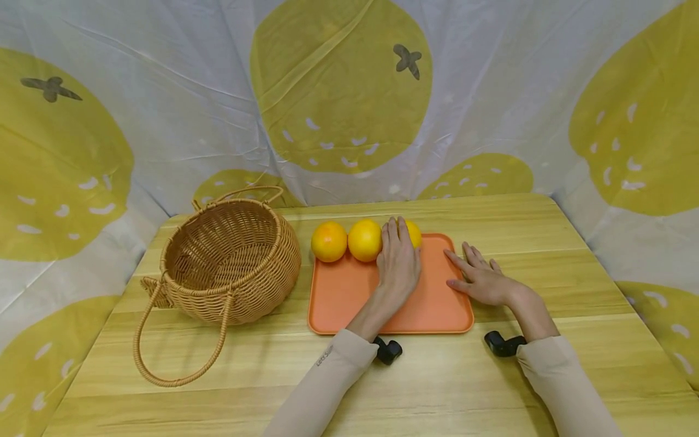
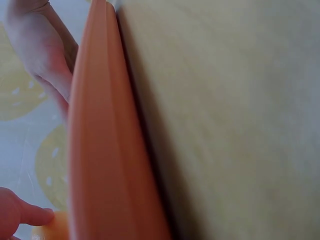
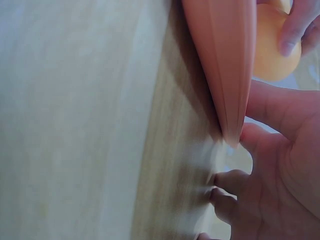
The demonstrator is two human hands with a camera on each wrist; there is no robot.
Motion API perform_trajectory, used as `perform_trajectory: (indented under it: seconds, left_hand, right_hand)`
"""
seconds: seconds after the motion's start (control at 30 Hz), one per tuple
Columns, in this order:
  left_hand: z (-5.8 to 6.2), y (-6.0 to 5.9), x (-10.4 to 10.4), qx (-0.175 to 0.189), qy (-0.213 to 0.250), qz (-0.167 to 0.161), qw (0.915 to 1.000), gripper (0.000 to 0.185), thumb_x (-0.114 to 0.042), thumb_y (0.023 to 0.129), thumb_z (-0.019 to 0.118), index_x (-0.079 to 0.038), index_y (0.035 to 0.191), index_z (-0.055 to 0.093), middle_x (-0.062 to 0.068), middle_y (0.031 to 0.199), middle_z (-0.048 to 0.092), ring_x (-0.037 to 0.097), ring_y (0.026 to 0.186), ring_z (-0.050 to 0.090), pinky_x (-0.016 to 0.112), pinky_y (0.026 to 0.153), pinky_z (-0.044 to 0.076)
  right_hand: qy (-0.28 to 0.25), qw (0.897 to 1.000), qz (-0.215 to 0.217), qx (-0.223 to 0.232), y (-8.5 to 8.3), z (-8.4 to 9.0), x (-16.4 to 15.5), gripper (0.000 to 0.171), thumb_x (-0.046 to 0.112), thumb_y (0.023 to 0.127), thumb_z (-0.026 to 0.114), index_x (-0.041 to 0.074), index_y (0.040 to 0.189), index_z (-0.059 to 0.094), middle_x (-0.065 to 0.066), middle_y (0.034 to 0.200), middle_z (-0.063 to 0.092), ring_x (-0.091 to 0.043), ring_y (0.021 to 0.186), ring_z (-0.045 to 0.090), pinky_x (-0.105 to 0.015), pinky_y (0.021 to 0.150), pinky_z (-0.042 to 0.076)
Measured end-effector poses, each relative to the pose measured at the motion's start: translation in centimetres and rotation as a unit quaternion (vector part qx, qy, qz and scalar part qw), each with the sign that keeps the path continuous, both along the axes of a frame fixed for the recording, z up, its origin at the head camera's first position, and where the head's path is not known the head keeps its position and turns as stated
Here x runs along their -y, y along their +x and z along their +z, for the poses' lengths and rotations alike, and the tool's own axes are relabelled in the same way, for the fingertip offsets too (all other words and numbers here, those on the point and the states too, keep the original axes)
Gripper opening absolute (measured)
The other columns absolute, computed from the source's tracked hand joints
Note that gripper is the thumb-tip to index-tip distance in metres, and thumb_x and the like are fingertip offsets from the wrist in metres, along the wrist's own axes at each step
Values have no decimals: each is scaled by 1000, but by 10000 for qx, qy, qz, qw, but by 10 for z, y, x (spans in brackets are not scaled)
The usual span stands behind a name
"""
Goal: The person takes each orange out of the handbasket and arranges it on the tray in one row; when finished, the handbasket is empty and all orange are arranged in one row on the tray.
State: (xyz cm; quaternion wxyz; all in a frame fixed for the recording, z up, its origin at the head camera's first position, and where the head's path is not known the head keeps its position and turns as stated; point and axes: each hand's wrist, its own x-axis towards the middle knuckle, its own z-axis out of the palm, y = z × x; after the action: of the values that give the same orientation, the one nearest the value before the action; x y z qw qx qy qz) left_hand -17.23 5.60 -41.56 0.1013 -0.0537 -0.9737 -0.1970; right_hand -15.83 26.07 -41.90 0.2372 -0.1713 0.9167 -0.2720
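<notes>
1. Pale wooden bench (image 1: 491,376), plank-grained, carrying all items; two beige sleeves enter from the near edge, each with a small black wrist camera mount.

2. Flat orange plastic tray (image 1: 349,291), rounded corners, low rim, lying at the middle of the bench. Its rim also shows edge-on in both wrist views.

3. Right hand (image 1: 483,279), flat on the bench at the tray's right edge, fingers straight and spread, holding nothing; the thumb side touches the tray rim.

4. Left hand (image 1: 398,258), reaching over the tray with its palm down, fingers laid over the third round orange fruit (image 1: 414,233) at the tray's far edge. Fingers look draped rather than closed; a firm grip is not evident.

5. Two further round orange fruits, one in the middle (image 1: 364,240) and one at the left (image 1: 329,241), in a row with the third along the tray's far rim, touching or nearly so.

6. Round woven wicker basket (image 1: 229,261), tan, open-topped, with long loop handles, one lying on the bench. It stands just left of the tray and looks to hold nothing.

7. Backdrop: white cloth printed with large yellow citrus shapes.

Handling note: judged from this pose, a sound grasp wants the fingers curled well round the covered fruit before lifting, without nudging its neighbour; the right hand may steady the tray.
</notes>
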Motion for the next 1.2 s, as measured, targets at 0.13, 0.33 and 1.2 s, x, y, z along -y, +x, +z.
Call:
perform_trajectory:
  seconds: [0.13,0.33,1.2]
  left_hand:
    - [0,-1,0,15,-42,7,10000,72,-28,101,68,1,158,35,19,160,42,30,148,44,38,80,64]
    - [1,-2,-1,155,70,29,9999,73,-29,102,67,0,159,33,19,162,39,31,149,42,40,82,64]
    - [49,29,31,-128,232,-878,9958,76,-36,106,58,1,163,23,18,169,27,35,150,40,43,99,58]
  right_hand:
    - [6,10000,1,-1,0,-1,0,77,45,107,51,9,167,17,-33,169,-12,-55,155,-12,-78,115,-10]
    - [36,10000,-15,-10,0,-2,-1,77,45,108,51,9,167,17,-32,169,-12,-54,155,-12,-78,115,-10]
    - [-258,9997,-55,13,-2,2,-4,82,50,107,51,11,168,12,-34,168,-11,-57,155,-8,-81,114,-9]
